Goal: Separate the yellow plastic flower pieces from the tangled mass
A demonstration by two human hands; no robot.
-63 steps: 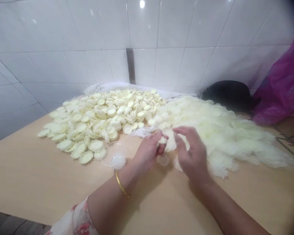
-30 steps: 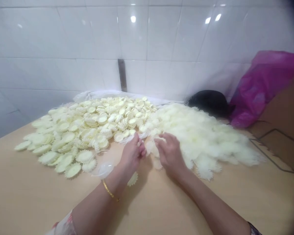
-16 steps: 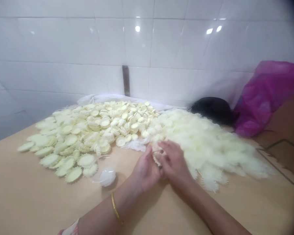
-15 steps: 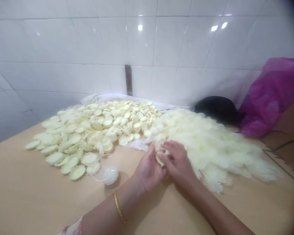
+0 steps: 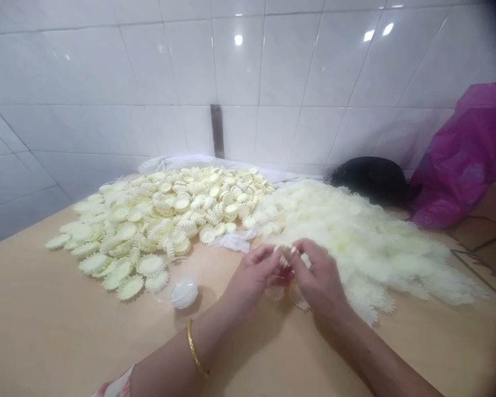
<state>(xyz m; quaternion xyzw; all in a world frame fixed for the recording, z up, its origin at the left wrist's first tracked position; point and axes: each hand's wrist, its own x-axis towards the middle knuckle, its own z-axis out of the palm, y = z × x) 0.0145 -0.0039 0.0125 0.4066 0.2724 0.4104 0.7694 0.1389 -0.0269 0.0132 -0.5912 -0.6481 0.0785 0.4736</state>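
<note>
Both hands meet at the middle of the table, pinching a small cream scalloped flower-shaped piece (image 5: 284, 255) between them. My left hand (image 5: 248, 278), with a gold bangle at the wrist, grips it from the left, fingers closed. My right hand (image 5: 323, 278) has thumb and fingers closed on its right side. Fingers hide part of the piece. Below the hands show pale, thin scalloped discs (image 5: 275, 293); whether they are held or lie on the table I cannot tell. Left of my left wrist stands a clear cup (image 5: 184, 292) with something white in it.
Cupped cream scalloped pieces (image 5: 182, 204) lie heaped at back left. Flimsier pale scalloped sheets (image 5: 355, 248) are piled at right. A white cloth (image 5: 233, 241) shows under the heaps. Behind are a black object (image 5: 367, 179), a magenta plastic bag (image 5: 463, 160) and a tiled wall (image 5: 149, 66).
My left hand has turned from a cupped palm to a fingertip pinch. My right hand has shifted slightly right, and the piece is raised between both hands. The view has tilted a little.
</note>
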